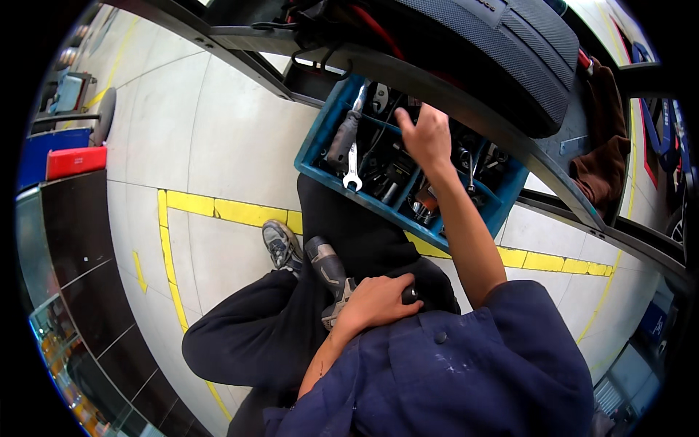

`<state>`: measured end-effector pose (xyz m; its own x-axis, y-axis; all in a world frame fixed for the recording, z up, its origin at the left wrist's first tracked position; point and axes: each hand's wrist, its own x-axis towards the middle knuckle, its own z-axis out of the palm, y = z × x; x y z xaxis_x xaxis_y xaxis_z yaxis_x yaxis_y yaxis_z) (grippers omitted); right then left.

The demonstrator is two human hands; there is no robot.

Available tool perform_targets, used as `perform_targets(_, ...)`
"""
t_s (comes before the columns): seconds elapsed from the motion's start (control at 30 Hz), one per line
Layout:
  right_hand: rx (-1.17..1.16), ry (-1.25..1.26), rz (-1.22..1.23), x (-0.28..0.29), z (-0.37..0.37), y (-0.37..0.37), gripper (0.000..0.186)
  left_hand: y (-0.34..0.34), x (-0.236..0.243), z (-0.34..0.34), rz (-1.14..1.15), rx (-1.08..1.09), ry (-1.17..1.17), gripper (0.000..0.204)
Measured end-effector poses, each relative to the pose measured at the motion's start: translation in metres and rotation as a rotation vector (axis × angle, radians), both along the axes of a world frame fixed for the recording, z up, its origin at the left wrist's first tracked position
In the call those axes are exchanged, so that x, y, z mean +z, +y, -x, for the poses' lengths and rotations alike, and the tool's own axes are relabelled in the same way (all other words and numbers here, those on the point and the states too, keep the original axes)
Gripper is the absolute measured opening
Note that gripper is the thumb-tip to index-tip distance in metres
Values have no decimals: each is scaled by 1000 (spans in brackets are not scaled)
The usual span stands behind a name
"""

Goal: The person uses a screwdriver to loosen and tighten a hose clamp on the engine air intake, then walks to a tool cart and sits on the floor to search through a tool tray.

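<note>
On my lap my left hand (378,300) is closed, its fingers curled round a small black cylindrical piece (410,293). Against the back of that hand lies a grey and black cordless power tool (329,266), resting on my legs. My right hand (428,138) reaches over the blue divided tool bin (309,156), its thumb held apart. Its other fingers are partly hidden at the shelf edge, so I cannot see whether they grip anything. Left of it in the bin are an open-end wrench (352,169) and a dark-handled tool (342,142). Sockets and a ratchet (470,169) fill other compartments.
Just above the bin runs a metal shelf edge (466,91), with a black textured case (510,58) on top. A brown cloth (603,171) hangs at the right. Yellow tape (237,211) marks the tiled floor. A red box (75,162) sits at far left.
</note>
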<state>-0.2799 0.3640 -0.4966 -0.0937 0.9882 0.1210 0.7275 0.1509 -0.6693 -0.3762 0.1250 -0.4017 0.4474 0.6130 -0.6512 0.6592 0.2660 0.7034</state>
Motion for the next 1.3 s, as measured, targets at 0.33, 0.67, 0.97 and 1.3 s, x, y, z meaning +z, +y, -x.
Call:
perform_targets(0.33, -125, -331, -133, -63, 5, 25, 37, -6, -5, 2, 4, -18, -11, 44)
perform_targets(0.67, 318, 219, -562, -38, -4, -9, 31, -7, -4, 6, 34, -38, -22, 44)
perform_targets(0.97, 734, 47, -184, -23, -34, -80, 33, -10, -11, 9, -2, -53, -58, 44)
perform_targets(1.3, 799, -169, -73, -39, -21, -102, 33, -13, -11, 9, 13, -49, -54, 43)
